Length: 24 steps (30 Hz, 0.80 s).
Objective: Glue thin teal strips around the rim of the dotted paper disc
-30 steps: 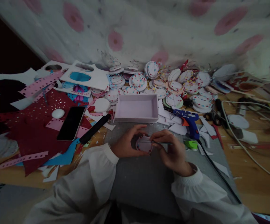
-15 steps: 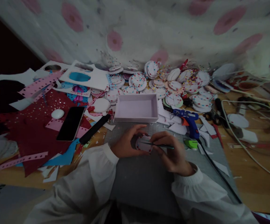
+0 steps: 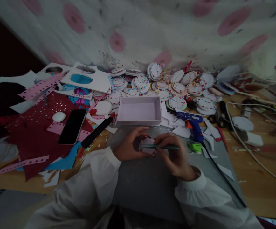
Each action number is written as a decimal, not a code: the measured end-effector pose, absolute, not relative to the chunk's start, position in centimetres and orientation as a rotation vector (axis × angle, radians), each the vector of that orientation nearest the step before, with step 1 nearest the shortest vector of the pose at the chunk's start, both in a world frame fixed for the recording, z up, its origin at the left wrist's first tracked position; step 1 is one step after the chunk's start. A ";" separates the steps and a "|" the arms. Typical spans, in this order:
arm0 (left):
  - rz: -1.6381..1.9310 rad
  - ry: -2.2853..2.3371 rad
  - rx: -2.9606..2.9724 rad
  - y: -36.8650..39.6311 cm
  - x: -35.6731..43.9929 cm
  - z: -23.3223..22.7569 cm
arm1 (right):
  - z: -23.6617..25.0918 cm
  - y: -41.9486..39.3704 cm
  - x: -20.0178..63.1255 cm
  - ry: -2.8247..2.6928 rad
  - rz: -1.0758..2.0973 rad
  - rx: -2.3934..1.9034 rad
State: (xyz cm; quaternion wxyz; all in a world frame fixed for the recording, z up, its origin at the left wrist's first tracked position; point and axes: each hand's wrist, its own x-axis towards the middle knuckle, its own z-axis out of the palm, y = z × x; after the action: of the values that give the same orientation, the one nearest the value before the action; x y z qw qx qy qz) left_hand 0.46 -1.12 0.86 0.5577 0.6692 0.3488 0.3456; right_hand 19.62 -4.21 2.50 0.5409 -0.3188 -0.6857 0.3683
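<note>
My left hand (image 3: 128, 146) grips a small round white disc (image 3: 148, 142) edged with red and blue dots, just above the grey mat (image 3: 149, 184). My right hand (image 3: 175, 156) holds a thin green tool (image 3: 163, 147) lying across the disc's front, its tip pointing left. Both hands meet at the disc, directly in front of the empty lilac box (image 3: 140, 110). White sleeves cover both arms.
A blue glue gun (image 3: 193, 124) with a black cord lies right of the box. Several decorated discs (image 3: 176, 87) are heaped behind it. A black phone (image 3: 72, 126) and a black handle (image 3: 97, 132) lie on red glitter sheet (image 3: 35, 127) at left. Cables cross the wooden table (image 3: 259, 178) at right.
The disc has tilted and turned a little in my left hand. The green tool has slid left across the disc, and my right hand shifted slightly with it.
</note>
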 end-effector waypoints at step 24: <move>0.799 0.797 1.573 -1.1 0.4 0.9 | 2.5 -4.2 19.4 -1.477 0.911 -0.787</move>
State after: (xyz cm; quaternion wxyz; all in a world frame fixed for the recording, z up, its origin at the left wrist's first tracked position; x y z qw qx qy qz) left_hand 0.38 -1.15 0.88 0.5670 0.6693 0.3391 0.3399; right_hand 19.44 -4.17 2.47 0.5795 -0.3365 -0.6317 0.3897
